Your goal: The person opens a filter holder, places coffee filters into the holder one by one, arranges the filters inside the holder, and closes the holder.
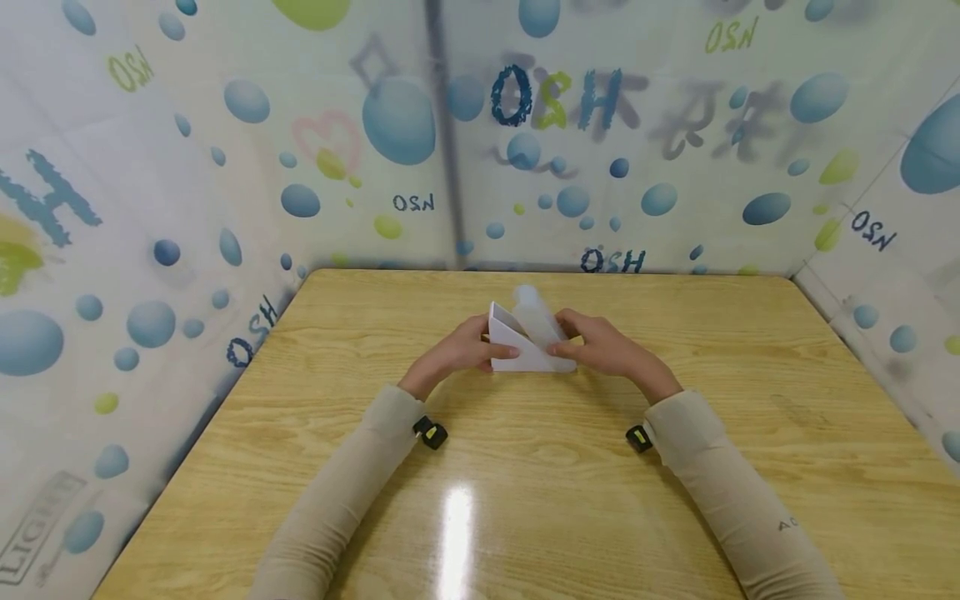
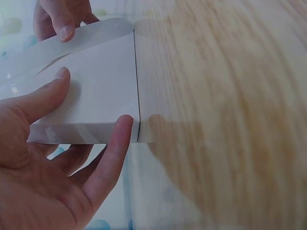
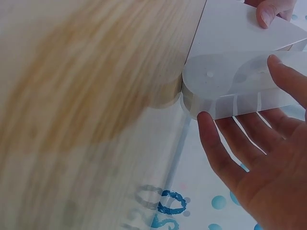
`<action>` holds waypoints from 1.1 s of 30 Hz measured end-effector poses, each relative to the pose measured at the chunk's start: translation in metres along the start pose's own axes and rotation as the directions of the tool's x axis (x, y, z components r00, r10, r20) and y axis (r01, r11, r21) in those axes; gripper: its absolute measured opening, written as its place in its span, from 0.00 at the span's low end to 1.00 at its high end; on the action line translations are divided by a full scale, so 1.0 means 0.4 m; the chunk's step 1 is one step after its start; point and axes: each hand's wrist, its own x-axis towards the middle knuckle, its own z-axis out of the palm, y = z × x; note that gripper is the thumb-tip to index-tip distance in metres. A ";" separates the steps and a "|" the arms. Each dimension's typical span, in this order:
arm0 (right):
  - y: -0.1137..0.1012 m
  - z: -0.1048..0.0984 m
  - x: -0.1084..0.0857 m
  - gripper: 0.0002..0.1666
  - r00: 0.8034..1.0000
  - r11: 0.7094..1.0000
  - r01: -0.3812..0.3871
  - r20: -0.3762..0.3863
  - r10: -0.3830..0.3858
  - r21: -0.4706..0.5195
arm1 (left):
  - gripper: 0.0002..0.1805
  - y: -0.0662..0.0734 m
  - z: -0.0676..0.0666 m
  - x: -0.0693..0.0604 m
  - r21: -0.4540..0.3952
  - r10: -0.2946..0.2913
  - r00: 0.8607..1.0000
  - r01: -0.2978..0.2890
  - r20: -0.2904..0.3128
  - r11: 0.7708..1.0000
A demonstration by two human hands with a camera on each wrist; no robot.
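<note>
Near the far side of the table, a white wedge-shaped holder (image 1: 513, 343) stands on the wood, its slanted side facing right. Against that slope lies a translucent plastic case (image 1: 534, 317), long and round-ended, its upper end sticking out above. My left hand (image 1: 463, 343) grips the holder from the left, thumb on its near face (image 2: 103, 81) and fingers along its outer side. From the right, my right hand (image 1: 600, 343) holds the case, thumb on its flat face (image 3: 225, 72) and fingertips at its outer edge. What the case contains cannot be made out.
The wooden table (image 1: 525, 467) has a bright glare streak near its front. A patterned curtain (image 1: 487, 217) hangs behind its far edge and along both sides. Small black devices sit at the left cuff (image 1: 431, 433) and right cuff (image 1: 639, 438).
</note>
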 end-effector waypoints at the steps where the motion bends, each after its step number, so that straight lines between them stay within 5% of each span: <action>1: 0.000 0.000 0.000 0.26 1.000 1.000 0.002 0.001 -0.002 -0.001 | 0.22 0.000 0.000 -0.001 -0.001 0.001 1.000 -0.001 -0.001 1.000; 33: -0.004 0.008 0.003 0.28 1.000 1.000 -0.008 0.015 0.009 -0.019 | 0.23 0.004 -0.002 -0.003 -0.009 0.011 1.000 -0.011 0.013 1.000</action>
